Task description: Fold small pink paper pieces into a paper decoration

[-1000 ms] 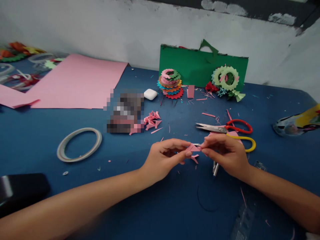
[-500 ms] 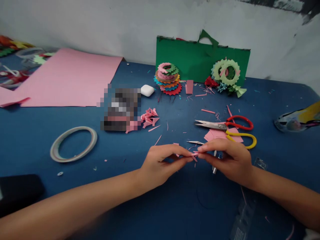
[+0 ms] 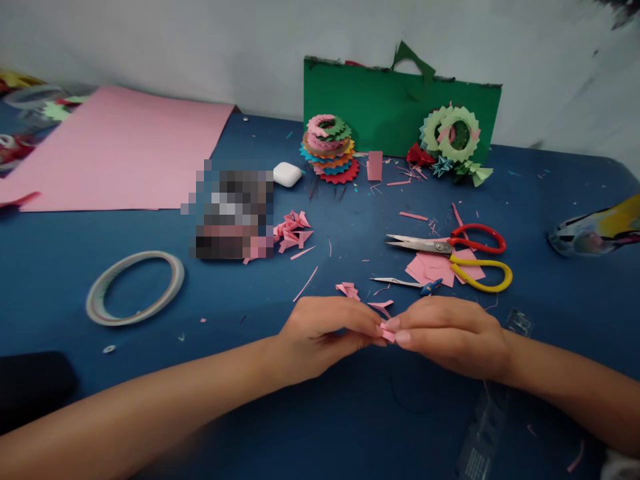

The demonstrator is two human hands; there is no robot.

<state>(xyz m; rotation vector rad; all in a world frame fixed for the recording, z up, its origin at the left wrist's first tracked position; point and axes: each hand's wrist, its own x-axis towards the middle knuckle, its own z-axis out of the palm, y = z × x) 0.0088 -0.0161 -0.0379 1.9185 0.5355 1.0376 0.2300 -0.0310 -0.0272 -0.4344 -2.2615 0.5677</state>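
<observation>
A blue table (image 3: 310, 433) fills most of the frame, against a pale wall. A large pink sheet (image 3: 120, 153) of paper lies at upper left. A green board (image 3: 370, 107) leans upright at upper center. Two bare hands meet just below center: the left hand (image 3: 323, 340) and the right hand (image 3: 457, 337), fingers of both pinched on the same small piece of paper. Red-and-yellow-handled scissors (image 3: 441, 247) rest right of center, blades pointing left, over pink paper squares (image 3: 430, 268). A roll of tape (image 3: 94, 303) lies at left. Colorful zigzag-edged rings (image 3: 327, 157) stand stacked before the board. Folded pink pieces (image 3: 293, 230) cluster near center. Smallest is the folded pink paper (image 3: 388, 333) between the fingertips, slightly right of and below center, partly hidden.
</observation>
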